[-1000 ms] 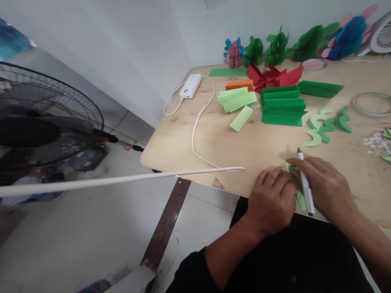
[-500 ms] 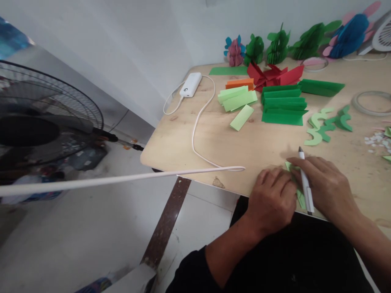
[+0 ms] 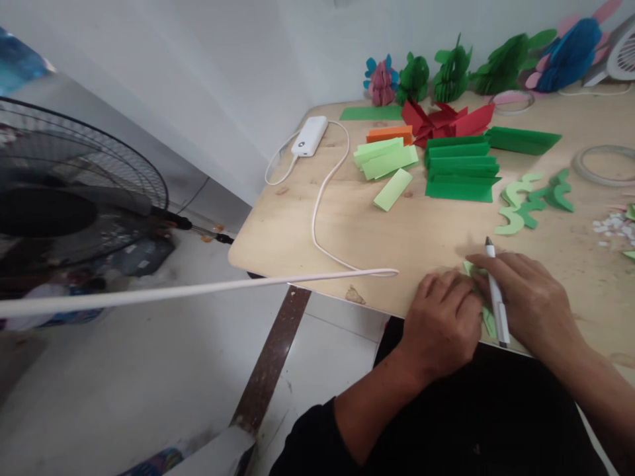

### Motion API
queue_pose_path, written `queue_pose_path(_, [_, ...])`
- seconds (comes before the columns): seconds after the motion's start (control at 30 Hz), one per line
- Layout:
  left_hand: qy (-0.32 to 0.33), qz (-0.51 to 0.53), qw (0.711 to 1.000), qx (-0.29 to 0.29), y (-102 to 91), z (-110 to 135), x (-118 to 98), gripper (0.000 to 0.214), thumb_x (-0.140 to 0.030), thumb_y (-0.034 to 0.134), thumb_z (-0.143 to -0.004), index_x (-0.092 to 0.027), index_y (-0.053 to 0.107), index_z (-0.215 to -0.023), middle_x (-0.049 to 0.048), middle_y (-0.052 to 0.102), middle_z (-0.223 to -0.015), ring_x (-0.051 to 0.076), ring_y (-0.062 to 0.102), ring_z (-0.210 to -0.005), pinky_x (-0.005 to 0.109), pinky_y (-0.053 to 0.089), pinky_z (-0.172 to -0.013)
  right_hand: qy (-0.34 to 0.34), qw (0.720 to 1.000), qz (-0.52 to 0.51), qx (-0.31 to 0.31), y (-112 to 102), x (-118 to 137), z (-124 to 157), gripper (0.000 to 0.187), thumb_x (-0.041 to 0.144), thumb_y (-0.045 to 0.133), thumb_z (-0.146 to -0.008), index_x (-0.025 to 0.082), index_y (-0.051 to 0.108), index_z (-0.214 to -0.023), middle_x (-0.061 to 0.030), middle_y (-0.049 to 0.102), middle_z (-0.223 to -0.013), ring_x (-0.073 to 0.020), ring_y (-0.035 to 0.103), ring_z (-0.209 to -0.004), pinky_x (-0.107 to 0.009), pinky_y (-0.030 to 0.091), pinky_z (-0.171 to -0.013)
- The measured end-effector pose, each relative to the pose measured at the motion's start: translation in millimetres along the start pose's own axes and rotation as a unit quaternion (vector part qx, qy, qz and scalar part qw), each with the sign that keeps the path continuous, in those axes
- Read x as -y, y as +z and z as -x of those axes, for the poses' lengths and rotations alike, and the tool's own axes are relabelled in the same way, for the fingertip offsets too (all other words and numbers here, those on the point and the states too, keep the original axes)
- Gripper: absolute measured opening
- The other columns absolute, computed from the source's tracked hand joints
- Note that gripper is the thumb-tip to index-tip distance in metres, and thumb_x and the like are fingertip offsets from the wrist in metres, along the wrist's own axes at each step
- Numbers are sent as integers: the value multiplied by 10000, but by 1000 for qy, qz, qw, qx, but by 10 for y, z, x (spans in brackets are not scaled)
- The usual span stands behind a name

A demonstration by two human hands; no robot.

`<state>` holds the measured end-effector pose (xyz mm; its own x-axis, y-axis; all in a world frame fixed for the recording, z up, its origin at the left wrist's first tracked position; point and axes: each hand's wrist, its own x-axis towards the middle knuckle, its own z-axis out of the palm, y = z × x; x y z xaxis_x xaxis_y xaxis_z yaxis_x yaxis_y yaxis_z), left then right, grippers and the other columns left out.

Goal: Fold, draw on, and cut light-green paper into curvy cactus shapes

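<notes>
At the table's front edge my left hand (image 3: 440,324) is closed, its curled fingers pressing on a light green piece of paper (image 3: 489,322). Most of that paper is hidden under my hands; only a corner and a lower strip show. My right hand (image 3: 538,301) lies against the same paper from the other side. A white pen (image 3: 498,297) with a dark tip is tucked in my right hand near the thumb, its tip pointing away from me. Wavy green paper cutouts (image 3: 526,203) lie just beyond the right hand.
Folded light green papers (image 3: 389,158), dark green folded papers (image 3: 462,178) and red papers (image 3: 444,122) lie farther back. Paper honeycomb figures (image 3: 413,79) stand along the wall. A power bank (image 3: 310,136) trails a white cable (image 3: 317,205). A tape roll (image 3: 608,165) is at right; a floor fan (image 3: 74,192) stands left.
The view has tilted very slightly. Both hands, the pen and the light green paper stay in nearly the same place.
</notes>
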<state>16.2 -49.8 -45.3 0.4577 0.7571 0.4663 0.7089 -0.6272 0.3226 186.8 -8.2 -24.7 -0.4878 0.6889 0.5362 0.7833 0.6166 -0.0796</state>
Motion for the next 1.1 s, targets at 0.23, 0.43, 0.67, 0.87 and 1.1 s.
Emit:
queue_pose_path(0.23, [2,-13,1000,20,-2,-8,3,232,-244,479,-966,-134,664,-1052,110,691,-1234,252,578,-1256,416,432,-1080,19,1000,-9,11,27,1,35,352,202,540,-952,261,600,-1294,-69,705,-944,-228,646,-803,-373,487,-712])
queue_pose_path(0.43, [3,-12,1000,20,-3,-9,3,253,-237,466,-971,-129,671,-1072,116,691,-1232,248,583,-1246,417,433,-1083,20,1000,-2,10,23,26,31,365,188,544,-953,266,586,-1307,-79,695,-961,-241,638,-823,-379,493,-704])
queue_pose_path(0.67, [-2,-7,1000,10,8,2,2,273,-247,449,-979,-132,680,-1067,113,690,-1242,249,575,-1267,414,429,-1095,28,1000,-11,6,7,35,25,295,191,535,-951,232,638,-1224,-79,698,-918,-231,638,-798,-367,481,-686])
queue_pose_path(0.87, [7,-6,1000,10,14,7,14,238,-233,479,-963,-135,687,-1025,110,705,-1187,246,591,-1235,411,440,-1069,36,999,-2,11,25,28,32,273,204,537,-956,244,634,-1208,-69,690,-909,-224,634,-789,-368,483,-688])
queue_pose_path(1.1, [8,-10,1000,12,6,4,13,233,-237,485,-961,-144,691,-1020,104,702,-1203,240,584,-1245,409,438,-1077,39,999,-5,10,31,23,46,286,216,534,-957,252,633,-1223,-63,693,-907,-224,637,-786,-365,475,-688])
